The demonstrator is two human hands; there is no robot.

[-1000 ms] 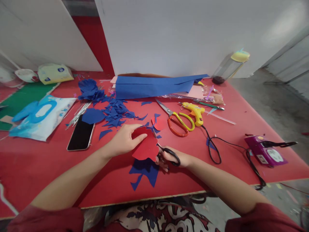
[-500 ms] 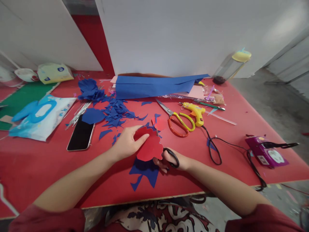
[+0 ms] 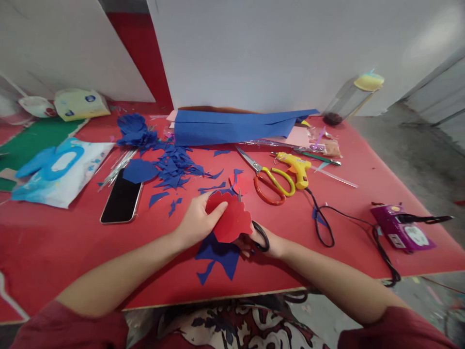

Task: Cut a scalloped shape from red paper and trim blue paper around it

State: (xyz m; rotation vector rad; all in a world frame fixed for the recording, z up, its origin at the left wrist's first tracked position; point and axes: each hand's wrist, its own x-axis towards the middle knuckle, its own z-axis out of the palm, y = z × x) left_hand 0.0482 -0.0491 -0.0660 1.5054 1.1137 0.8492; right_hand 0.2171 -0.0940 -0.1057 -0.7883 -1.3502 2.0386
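Observation:
My left hand (image 3: 198, 222) pinches a red paper piece with a scalloped edge (image 3: 231, 218) above the red table (image 3: 72, 247). My right hand (image 3: 264, 241) grips black-handled scissors (image 3: 258, 235), whose blades are hidden under the red paper. A blue paper offcut (image 3: 218, 259) lies on the table right beneath both hands. A smaller red scrap (image 3: 241, 183) lies just beyond the paper.
Blue scraps (image 3: 174, 167), a phone (image 3: 121, 202), orange-and-yellow scissors (image 3: 271, 179) and a yellow glue gun (image 3: 296, 168) with its black cord lie beyond my hands. Folded blue sheets (image 3: 232, 127) rest against the white board. A purple device (image 3: 401, 228) sits right, a blue-white packet (image 3: 58, 169) left.
My left hand has turned the red paper and carried it slightly right. My right hand with the scissors has followed, staying at the paper's right edge.

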